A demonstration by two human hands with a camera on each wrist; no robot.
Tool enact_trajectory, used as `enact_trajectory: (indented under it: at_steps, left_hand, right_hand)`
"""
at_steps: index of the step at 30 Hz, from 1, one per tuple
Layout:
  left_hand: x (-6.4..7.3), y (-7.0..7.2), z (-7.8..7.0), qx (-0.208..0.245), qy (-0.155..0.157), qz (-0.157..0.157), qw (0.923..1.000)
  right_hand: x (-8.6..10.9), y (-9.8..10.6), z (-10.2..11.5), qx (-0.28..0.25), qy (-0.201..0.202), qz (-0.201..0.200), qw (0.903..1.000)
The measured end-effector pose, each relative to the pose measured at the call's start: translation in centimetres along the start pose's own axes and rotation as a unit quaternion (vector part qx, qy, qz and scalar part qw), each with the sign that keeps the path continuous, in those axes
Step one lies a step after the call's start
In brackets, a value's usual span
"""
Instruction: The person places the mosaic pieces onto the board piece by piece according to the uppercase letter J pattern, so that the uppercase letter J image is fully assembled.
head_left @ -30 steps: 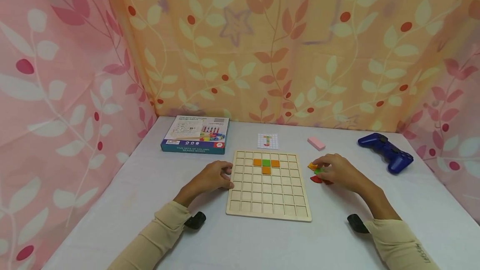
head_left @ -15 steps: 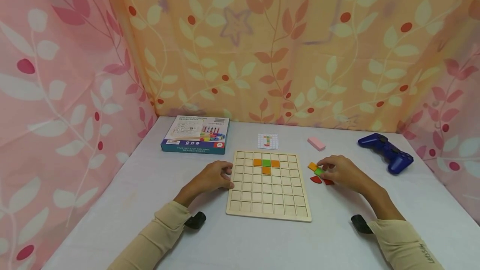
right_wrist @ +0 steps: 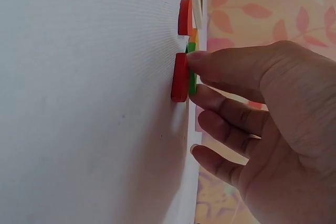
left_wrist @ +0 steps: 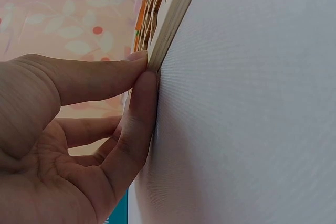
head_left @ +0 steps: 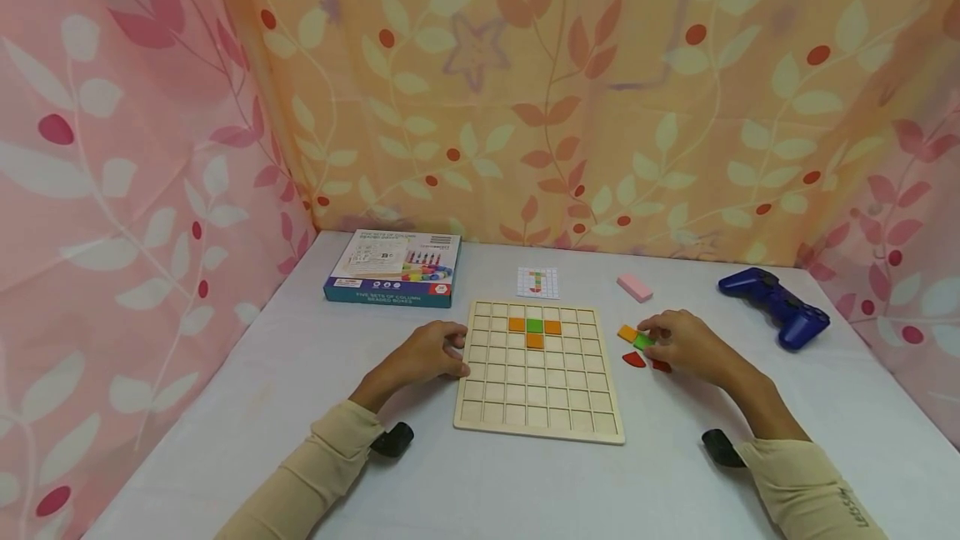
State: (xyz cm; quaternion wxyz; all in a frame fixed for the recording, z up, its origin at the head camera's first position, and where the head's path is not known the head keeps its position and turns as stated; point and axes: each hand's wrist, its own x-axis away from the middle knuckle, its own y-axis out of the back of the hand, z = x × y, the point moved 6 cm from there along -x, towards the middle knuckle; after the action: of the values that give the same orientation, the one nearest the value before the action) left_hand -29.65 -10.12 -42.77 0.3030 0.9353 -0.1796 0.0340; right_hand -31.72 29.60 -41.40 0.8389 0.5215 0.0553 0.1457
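At the left edge of a wooden grid board (head_left: 517, 394), my left hand (head_left: 423, 354) pinches the rim between thumb and index finger. Three orange tiles and one green tile sit in the board's upper cells, forming a small T. To the right of the board, my right hand (head_left: 686, 346) has its thumb and index finger on a loose green tile (right_wrist: 192, 80), pinching it near the tabletop. An orange tile (head_left: 627, 332) lies just beyond that one. Two red quarter-round pieces, one red piece (head_left: 633, 360) and another red piece (right_wrist: 180, 77), lie on the near side, partly beneath the hand.
A small printed pattern card (head_left: 537, 282) lies behind the board. Farther left is a flat game box (head_left: 392, 267). A pink block (head_left: 635, 287) and a blue game controller (head_left: 774, 307) lie at the back right of the white-covered table (head_left: 540, 490).
My right hand has shifted slightly right, uncovering more of the orange tile and red pieces, with its fingers staying at the green tile. The left hand keeps its place on the board.
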Motion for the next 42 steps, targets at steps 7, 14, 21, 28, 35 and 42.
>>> enact_trajectory:
  at_steps: [7,14,21,28,35,42]
  left_hand:
    - [0.1,0.0,-0.1,-0.004,0.002,0.000,1.0000]
    - [-0.1,0.0,0.0,0.000,0.001,0.000,1.0000]
    - [-0.2,-0.1,0.3,-0.006,-0.002,-0.003,1.0000]
    - [-0.1,-0.1,0.2,-0.002,-0.003,-0.003,1.0000]
    - [0.0,0.0,0.0,-0.005,-0.004,-0.004,1.0000]
    - [0.0,0.0,0.0,0.007,0.001,0.001,1.0000]
  right_hand:
    - [0.0,0.2,1.0,-0.002,0.009,-0.011,0.9999]
    - [-0.6,-0.6,3.3,-0.004,0.053,-0.019,0.9984]
    - [-1.7,-1.7,6.2,-0.019,0.096,-0.008,0.9952]
    - [-2.6,-2.9,9.0,-0.032,0.119,0.014,0.9923]
    - [-3.0,-4.0,11.3,-0.033,0.142,0.029,0.9889]
    - [-3.1,-4.7,13.3,-0.029,0.181,0.032,0.9826]
